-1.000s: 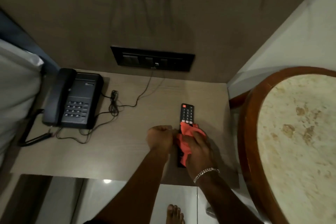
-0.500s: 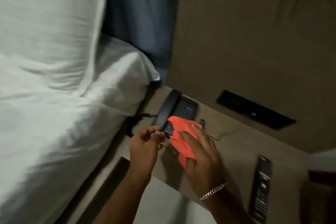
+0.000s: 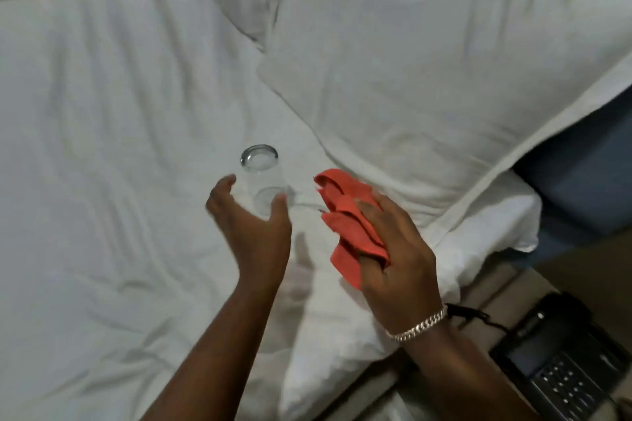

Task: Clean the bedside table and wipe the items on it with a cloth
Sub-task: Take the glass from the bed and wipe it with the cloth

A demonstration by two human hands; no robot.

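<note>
A clear drinking glass (image 3: pixel 261 174) rests on the white bed sheet (image 3: pixel 102 147), its thick base towards me. My left hand (image 3: pixel 251 215) is open with fingers curved on either side of the glass, just short of gripping it. My right hand (image 3: pixel 393 249), with a silver bracelet at the wrist, holds a bunched orange-red cloth (image 3: pixel 349 222) just right of the glass. The black telephone (image 3: pixel 564 362) shows at the lower right on the bedside table (image 3: pixel 506 290), mostly out of frame.
Two white pillows (image 3: pixel 427 55) lie at the head of the bed, beyond my hands. A blue padded headboard (image 3: pixel 581 181) rises at the right edge. The telephone cord (image 3: pixel 475 313) runs behind my right wrist.
The view has swung left from the bedside table to the bed. Both hands moved from the remote, past the telephone, over to the glass on the sheet. The cloth stayed in my right hand.
</note>
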